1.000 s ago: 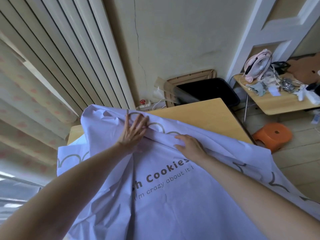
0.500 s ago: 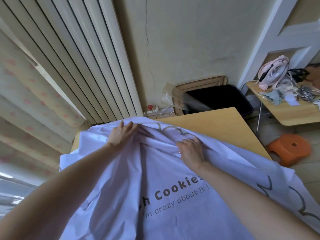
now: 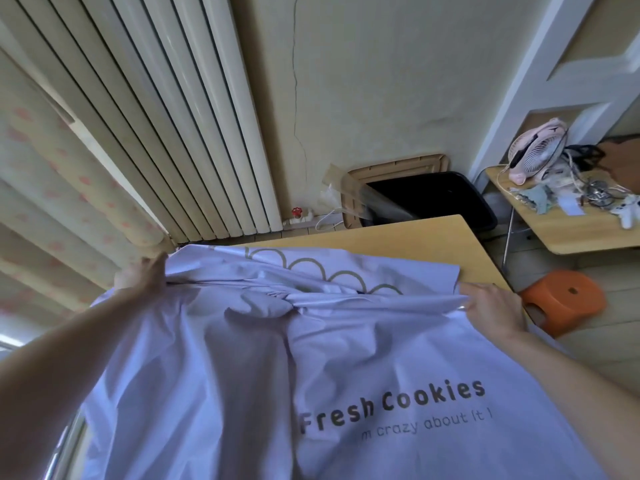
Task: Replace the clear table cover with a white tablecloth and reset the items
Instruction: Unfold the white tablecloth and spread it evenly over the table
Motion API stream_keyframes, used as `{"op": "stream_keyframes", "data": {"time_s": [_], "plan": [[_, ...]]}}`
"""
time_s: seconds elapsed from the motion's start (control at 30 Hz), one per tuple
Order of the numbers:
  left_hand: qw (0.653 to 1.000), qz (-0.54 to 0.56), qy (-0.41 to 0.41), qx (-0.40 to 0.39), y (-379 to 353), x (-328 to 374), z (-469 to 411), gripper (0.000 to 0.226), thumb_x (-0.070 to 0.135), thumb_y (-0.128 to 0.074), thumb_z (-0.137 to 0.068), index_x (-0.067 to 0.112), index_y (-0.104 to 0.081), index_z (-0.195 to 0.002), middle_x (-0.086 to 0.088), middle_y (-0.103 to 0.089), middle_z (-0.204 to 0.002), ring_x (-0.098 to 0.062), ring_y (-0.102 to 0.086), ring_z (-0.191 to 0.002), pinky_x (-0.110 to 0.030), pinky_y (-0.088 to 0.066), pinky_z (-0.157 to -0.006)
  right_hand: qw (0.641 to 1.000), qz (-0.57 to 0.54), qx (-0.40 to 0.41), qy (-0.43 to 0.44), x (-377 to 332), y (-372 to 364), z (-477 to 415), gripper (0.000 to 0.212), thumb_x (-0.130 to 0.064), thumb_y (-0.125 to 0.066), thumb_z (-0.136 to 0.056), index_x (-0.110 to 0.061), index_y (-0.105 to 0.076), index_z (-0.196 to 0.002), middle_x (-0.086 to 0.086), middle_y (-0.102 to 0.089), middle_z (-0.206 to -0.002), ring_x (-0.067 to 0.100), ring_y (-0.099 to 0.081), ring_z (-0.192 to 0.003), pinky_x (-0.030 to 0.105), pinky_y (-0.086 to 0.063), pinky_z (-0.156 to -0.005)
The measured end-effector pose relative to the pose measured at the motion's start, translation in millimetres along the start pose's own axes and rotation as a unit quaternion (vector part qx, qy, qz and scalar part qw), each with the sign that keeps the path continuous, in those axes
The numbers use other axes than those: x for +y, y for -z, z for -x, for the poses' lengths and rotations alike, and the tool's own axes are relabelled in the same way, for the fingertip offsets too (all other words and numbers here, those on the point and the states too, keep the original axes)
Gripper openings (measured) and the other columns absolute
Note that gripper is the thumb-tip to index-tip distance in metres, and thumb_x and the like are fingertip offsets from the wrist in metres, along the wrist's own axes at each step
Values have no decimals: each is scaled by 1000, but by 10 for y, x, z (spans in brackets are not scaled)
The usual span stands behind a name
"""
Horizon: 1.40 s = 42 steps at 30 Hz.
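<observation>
A white tablecloth [image 3: 242, 368] printed "Fresh Cookies" lies crumpled over the near part of a wooden table [image 3: 398, 237]. My left hand [image 3: 140, 275] grips a fold of the cloth at the table's left side. My right hand [image 3: 491, 310] pinches the same fold at the table's right edge, and the fold is stretched taut between both hands. The table's far strip is bare wood. A clear sheet [image 3: 367, 202], maybe the table cover, stands rolled behind the table against the wall.
A white radiator [image 3: 173, 116] and a curtain [image 3: 52, 185] fill the left. A black bin [image 3: 433, 199] stands behind the table. An orange stool [image 3: 564, 299] sits on the floor to the right. A side table [image 3: 571, 237] holds a pink fan [image 3: 536, 150] and clutter.
Both hands have moved apart along the fold, left hand to the left edge and right hand to the right edge. The fold is now pulled straight, and more of the print shows.
</observation>
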<state>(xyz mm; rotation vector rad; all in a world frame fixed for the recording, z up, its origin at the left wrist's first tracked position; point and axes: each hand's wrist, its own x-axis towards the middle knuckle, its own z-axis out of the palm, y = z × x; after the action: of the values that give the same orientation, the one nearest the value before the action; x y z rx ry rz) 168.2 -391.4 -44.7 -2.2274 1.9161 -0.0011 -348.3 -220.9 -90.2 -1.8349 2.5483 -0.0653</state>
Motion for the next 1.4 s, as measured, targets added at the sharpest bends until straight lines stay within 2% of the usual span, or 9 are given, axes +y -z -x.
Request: {"op": "stream_keyframes", "data": {"time_s": [0.2, 0.33, 0.47, 0.57, 0.77, 0.97, 1.2, 1.3, 1.4], "plan": [[994, -89, -58, -6, -7, 281, 259, 37, 30, -55, -89, 14, -46, -120, -8, -55, -124, -28, -49, -117, -34, -37, -93, 981, -45, -189, 21, -162, 173, -46, 24, -9, -48, -80, -32, -56, -81, -7, -52, -84, 24, -49, -80, 30, -32, -58], [958, 60, -254, 118, 35, 928, 343, 35, 4, -57, -76, 9, -58, -110, -13, -61, -113, -31, -51, -109, -39, -36, -89, 964, -181, -180, 70, -756, 270, -34, 29, -28, -41, -93, -36, -61, -112, -13, -57, -113, 17, -53, -112, 34, -41, -85], [876, -39, -458, 147, -64, 1610, 447, 60, 29, -65, -83, 18, -44, -138, -8, -42, -145, -26, -37, -135, -46, -23, -112, 955, -184, -186, 140, -1370, 72, -8, 23, -35, -43, -94, -31, -64, -104, -3, -62, -112, 24, -56, -108, 33, -45, -85], [896, -168, -407, 59, -144, 1885, 431, 81, 46, -56, -87, 22, -12, -150, -4, -24, -154, -23, -14, -145, -53, 1, -116, 965, -108, -200, 131, -1549, -49, -91, 40, -41, -52, -90, -28, -51, -128, -1, -55, -131, 25, -52, -119, 34, -43, -90], [897, -169, -386, 134, -117, 1982, 325, 46, 4, -15, -88, 11, -53, -113, -8, -65, -111, -27, -53, -110, -35, -32, -94, 961, -110, -245, 61, -1515, -121, -185, 117, -48, -70, -77, -26, 20, -148, 7, 32, -153, 35, -17, -142, 46, -31, -106], [916, -22, -316, 247, 448, 1875, -39, 18, 11, -48, -90, 6, -65, -92, -16, -60, -91, -34, -58, -83, -35, -34, -59, 990, -104, 24, 90, -1284, -199, -281, 59, -27, -76, -76, -9, -48, -124, 15, -46, -123, 37, -47, -113, 45, -44, -89], [933, 255, -52, 249, 889, 1789, -338, 26, 16, -41, -94, 9, -53, -116, -23, -63, -108, -40, -58, -100, -37, -35, -68, 928, -81, 290, 220, -1268, -203, -279, 61, -11, -75, -66, -11, -57, -125, 16, -43, -133, 31, -35, -122, 55, -46, -94], [917, 366, -117, 106, 589, 1696, -337, 71, 29, -57, -91, 9, -16, -147, -16, -30, -149, -33, -32, -136, -44, -33, -103, 931, -28, 219, 291, -1291, -226, -305, 46, -14, -77, -70, -17, -63, -114, 11, -55, -126, 30, -53, -106, 42, -49, -85], [956, 228, -175, -56, 225, 1673, -51, 88, 51, -56, -87, 16, -5, -150, -12, -25, -153, -31, -24, -141, -54, -23, -111, 981, -131, -74, 125, -1280, -267, -309, 46, -36, -63, -86, -21, -49, -127, 4, -46, -128, 28, -50, -116, 38, -43, -88]]}}
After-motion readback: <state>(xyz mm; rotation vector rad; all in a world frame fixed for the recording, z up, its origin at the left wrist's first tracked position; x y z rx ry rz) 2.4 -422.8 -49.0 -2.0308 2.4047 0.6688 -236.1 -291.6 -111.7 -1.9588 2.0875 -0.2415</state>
